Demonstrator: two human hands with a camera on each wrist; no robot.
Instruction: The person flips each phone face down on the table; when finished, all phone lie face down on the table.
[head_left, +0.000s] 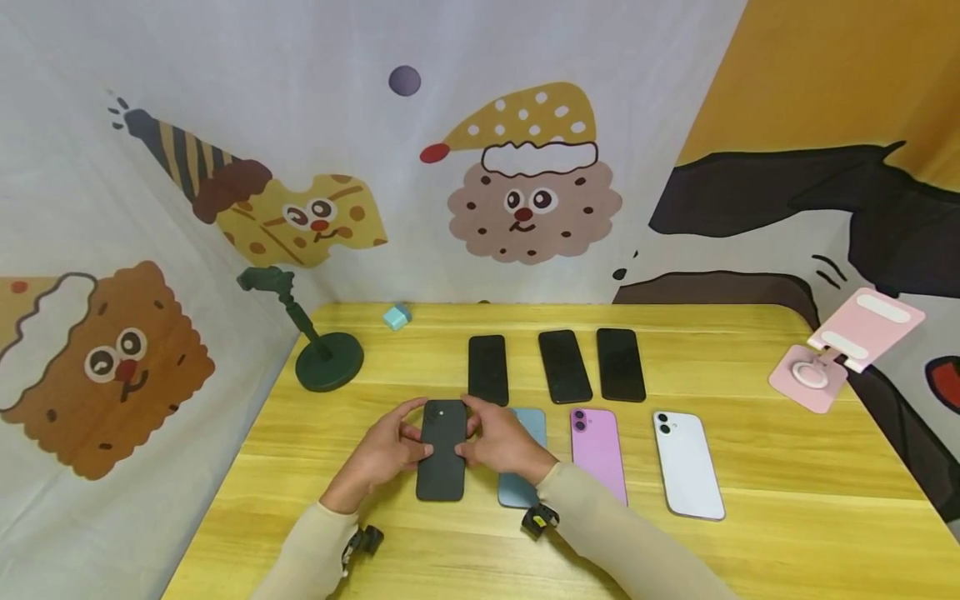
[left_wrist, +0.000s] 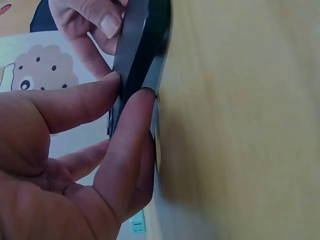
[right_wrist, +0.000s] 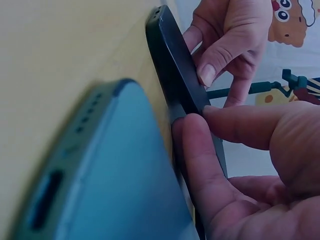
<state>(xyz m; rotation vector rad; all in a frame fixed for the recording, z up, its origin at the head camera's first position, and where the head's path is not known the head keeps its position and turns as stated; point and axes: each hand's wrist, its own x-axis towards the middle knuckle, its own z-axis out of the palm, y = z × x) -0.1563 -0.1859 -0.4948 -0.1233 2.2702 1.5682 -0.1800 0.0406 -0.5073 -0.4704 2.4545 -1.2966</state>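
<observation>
A black smartphone [head_left: 441, 471] with its back and camera facing up is held between both hands on the near left of the table. My left hand [head_left: 382, 450] pinches its left edge, thumb on the back and fingers along the side. From the other side my right hand [head_left: 504, 437] pinches the right edge in the same way. In the left wrist view the phone [left_wrist: 135, 50] shows edge-on, close above the wood. Partly beneath the right hand lies a blue phone [head_left: 517, 490]; its port end is close up in the right wrist view [right_wrist: 115, 165].
Right of the hands lie a pink phone [head_left: 597, 442] and a white phone [head_left: 690, 467]. Behind are three dark phones [head_left: 487, 367]. A green stand [head_left: 330, 364] stands at left, a pink folding stand [head_left: 810, 387] at right, a small light-blue block [head_left: 397, 317] at back.
</observation>
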